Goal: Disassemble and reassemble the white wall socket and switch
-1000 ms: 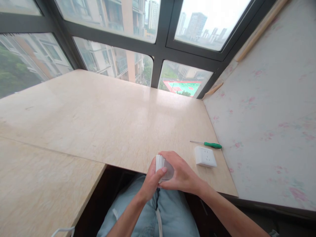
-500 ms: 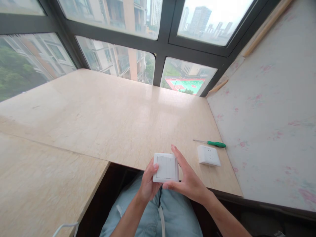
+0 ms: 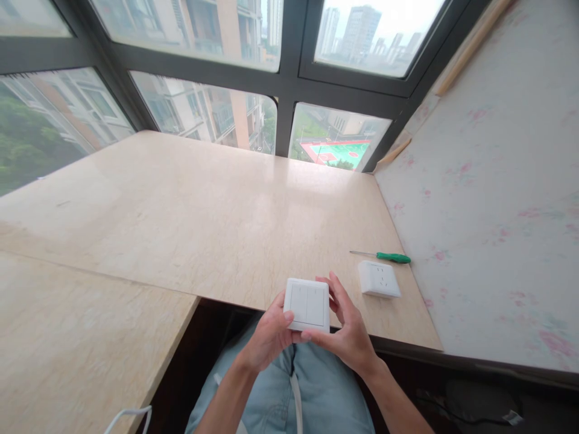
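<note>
A white two-panel light switch (image 3: 307,304) is held over my lap at the table's front edge, its face turned up toward me. My left hand (image 3: 271,331) grips its left side, thumb on the front and fingers underneath. Curved around the right side is my right hand (image 3: 350,331), thumb at the lower edge and fingertips by the upper right corner. The back of the switch is hidden. Right of my hands, a white wall socket (image 3: 380,279) lies face up on the table, with a green-handled screwdriver (image 3: 392,257) just behind it.
The pale marble-look table (image 3: 217,211) reaches back to dark-framed windows (image 3: 284,90). A flowered wall (image 3: 488,211) bounds it on the right. A white cable (image 3: 129,411) loops at the lower left edge. A dark gap lies around my legs.
My right hand's fingers have drawn in and curled around the right side of the light switch. The switch has tilted slightly. The camera view has shifted a little.
</note>
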`<state>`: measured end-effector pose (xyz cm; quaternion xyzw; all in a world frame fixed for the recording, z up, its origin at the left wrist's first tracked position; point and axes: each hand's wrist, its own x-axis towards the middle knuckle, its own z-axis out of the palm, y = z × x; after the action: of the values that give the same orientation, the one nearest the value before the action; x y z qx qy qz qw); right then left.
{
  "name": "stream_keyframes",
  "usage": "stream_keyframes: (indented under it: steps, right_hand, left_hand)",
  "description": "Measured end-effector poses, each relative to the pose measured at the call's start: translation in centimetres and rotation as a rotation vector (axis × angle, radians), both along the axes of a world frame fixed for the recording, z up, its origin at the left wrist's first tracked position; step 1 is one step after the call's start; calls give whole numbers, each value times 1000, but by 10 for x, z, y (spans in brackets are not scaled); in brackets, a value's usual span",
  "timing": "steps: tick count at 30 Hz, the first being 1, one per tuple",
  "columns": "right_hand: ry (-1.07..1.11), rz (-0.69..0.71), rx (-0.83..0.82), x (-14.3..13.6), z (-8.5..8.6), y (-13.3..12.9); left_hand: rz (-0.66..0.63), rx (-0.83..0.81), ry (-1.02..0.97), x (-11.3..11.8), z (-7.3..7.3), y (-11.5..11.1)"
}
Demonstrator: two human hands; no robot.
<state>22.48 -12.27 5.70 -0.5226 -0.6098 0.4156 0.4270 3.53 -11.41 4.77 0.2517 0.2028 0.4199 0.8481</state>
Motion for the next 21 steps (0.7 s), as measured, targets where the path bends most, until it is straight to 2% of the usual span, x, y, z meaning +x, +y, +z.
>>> stream_keyframes:
  steps: [7, 12, 18, 21]
  right_hand:
    - [50, 11, -30, -4, -10, 4]
    - [71, 56, -50, -8, -15, 10]
    - [200, 161, -41, -12, -29, 24]
    - [257, 168, -33, -21, -34, 33]
  left_hand:
    - [49, -27, 21, 1, 0, -2]
    - [54, -18, 56, -4, 1, 5]
    - [79, 23, 120, -23, 1, 14]
    - [115, 66, 240, -36, 0, 19]
